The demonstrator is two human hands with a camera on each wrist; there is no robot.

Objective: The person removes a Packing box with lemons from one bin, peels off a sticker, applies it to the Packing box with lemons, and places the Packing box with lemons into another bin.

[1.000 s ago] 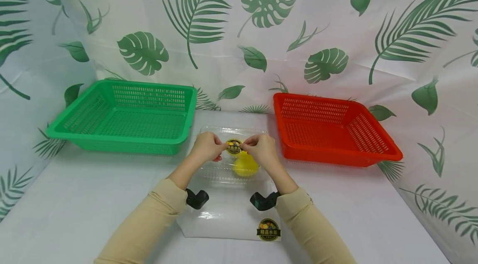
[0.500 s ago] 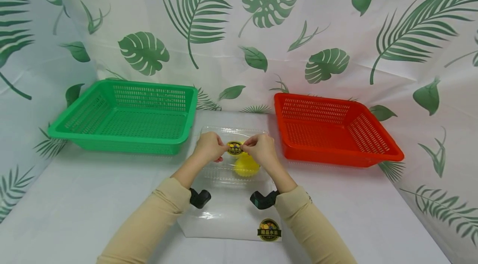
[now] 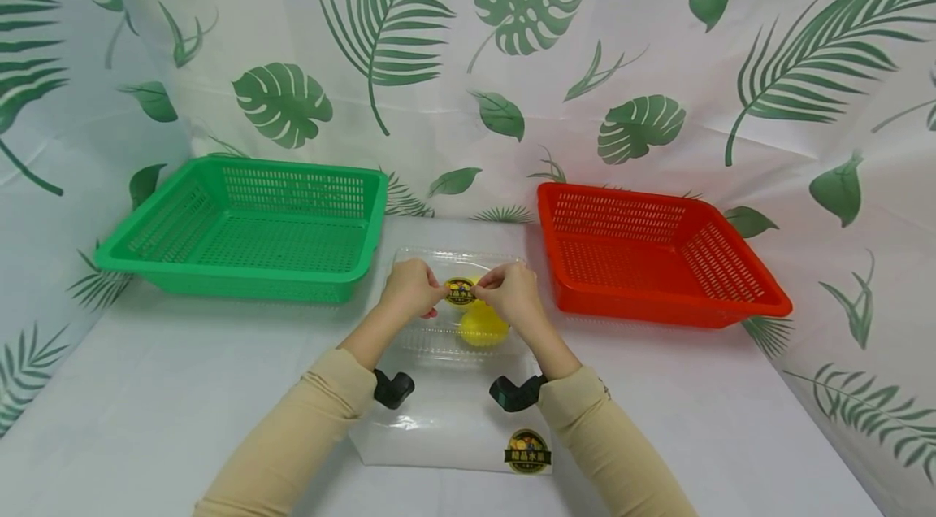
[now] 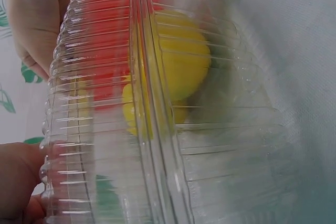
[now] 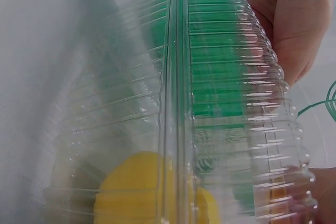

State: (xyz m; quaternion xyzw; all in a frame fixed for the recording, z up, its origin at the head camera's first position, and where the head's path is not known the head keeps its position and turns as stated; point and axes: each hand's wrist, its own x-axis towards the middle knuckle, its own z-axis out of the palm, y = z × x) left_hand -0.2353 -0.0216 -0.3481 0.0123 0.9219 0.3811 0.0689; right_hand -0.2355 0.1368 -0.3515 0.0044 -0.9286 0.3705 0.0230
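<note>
A clear plastic clamshell box (image 3: 431,342) with ribbed sides lies in the middle of the table in the head view. Yellow round fruit (image 3: 484,328) shows through its wall, and also as a yellow shape (image 5: 128,192) in the right wrist view. Over the lid, a round black-and-gold sticker (image 3: 460,290) is stretched between both hands. My left hand (image 3: 409,288) pinches its left edge between thumb and finger. The right edge is pinched by my right hand (image 3: 513,291). In the left wrist view the box's ribbed rim (image 4: 152,103) hides part of the fingers.
A green basket (image 3: 249,267) stands at the back left, a red basket (image 3: 658,306) at the back right. In front of the box lies a glossy white sheet (image 3: 431,448) bearing another round sticker (image 3: 528,451). Behind hangs a leaf-print cloth (image 3: 439,5).
Both hands keep their pinch on the sticker above the lid. The left hand and forearm have shifted very slightly to the right; the box and baskets stay in place.
</note>
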